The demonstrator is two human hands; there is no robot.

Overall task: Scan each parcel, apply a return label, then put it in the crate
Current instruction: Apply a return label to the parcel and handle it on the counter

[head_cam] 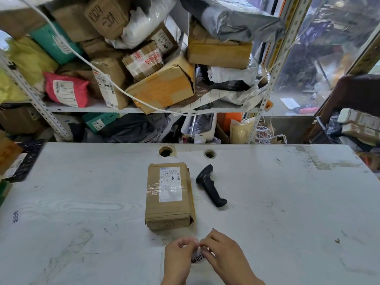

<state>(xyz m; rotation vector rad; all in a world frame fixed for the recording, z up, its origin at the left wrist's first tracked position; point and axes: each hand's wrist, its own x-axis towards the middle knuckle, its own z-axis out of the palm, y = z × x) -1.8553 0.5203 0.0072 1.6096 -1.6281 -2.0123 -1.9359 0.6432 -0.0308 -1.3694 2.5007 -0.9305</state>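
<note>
Head view: both hands at the near edge of the white worktop [82,192], fingers pinched on a small return label [197,258] with a QR-type code, likely peeling it off its backing. Left hand [180,258] grips the left edge, right hand [221,256] grips the right edge. Cardboard parcel [169,195] lies flat just beyond the hands, straight ahead and slightly left, long axis running away from the person, shipping label [170,184] face up. Left hand sits marginally nearer the parcel's near end. Black barcode scanner [210,186] lies just right of the parcel, not touching. Crate not identifiable in view. Shelves [123,109] of stacked parcels behind. Next step looks like sticking the label on top.
</note>
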